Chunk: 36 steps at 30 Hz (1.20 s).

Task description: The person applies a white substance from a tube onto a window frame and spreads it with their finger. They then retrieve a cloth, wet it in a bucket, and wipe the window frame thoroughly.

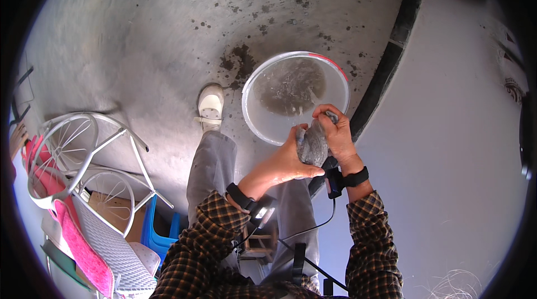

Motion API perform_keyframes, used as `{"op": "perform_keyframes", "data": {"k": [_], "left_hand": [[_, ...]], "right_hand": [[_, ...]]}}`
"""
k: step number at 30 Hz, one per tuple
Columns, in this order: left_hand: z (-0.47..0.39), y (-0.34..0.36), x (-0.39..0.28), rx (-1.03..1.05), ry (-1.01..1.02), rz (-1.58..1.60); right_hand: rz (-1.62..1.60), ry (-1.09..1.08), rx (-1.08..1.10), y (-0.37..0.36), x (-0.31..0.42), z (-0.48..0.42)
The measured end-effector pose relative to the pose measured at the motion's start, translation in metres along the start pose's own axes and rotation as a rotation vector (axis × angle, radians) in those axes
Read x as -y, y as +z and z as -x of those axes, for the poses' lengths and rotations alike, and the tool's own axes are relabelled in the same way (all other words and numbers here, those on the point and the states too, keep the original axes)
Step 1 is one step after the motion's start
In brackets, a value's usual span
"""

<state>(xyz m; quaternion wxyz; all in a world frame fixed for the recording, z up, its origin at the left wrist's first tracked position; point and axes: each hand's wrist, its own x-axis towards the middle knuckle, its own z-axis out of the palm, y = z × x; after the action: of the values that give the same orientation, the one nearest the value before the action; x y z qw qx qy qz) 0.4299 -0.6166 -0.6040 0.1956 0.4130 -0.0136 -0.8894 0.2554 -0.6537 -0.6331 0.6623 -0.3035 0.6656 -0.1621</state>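
Note:
A wet grey cloth (312,144) is bunched between my two hands, near the close rim of a round white bucket (261,126). My left hand (289,156) wraps the cloth from the left, thumb along its lower end. Fingers curled, my right hand (337,131) grips its upper right part. Water runs from the cloth into the bucket, where cloudy grey water (289,87) is splashing. Part of the bucket's rim is red. Each of my wrists carries a strapped black device with a cable.
Dark wet spots (243,62) mark the concrete floor (159,47). A white wall (440,131) with black skirting (384,72) rises on the right. At lower left stand a white metal-framed chair (134,152), a pink cloth (82,248) and a blue plastic stool (157,236).

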Motion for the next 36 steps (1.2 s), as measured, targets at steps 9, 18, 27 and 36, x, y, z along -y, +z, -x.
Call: {"op": "perform_keyframes", "data": {"k": [9, 18, 27, 36], "left_hand": [[-0.004, -0.003, 0.027, -0.259, 0.107, -0.571], [-0.006, -0.009, 0.041, -0.373, 0.123, -0.472], [0.008, 0.001, 0.029, -0.161, 0.106, -0.255], [0.139, 0.07, 0.026, 0.416, -0.185, 0.547]], "right_hand": [[0.817, -0.081, -0.084, 0.052, -0.006, -0.012], [1.076, -0.04, 0.029, 0.072, -0.02, -0.021], [0.846, -0.071, -0.113, 0.053, 0.016, 0.013], [-0.658, -0.176, 0.428, -0.034, 0.109, 0.178]]}}
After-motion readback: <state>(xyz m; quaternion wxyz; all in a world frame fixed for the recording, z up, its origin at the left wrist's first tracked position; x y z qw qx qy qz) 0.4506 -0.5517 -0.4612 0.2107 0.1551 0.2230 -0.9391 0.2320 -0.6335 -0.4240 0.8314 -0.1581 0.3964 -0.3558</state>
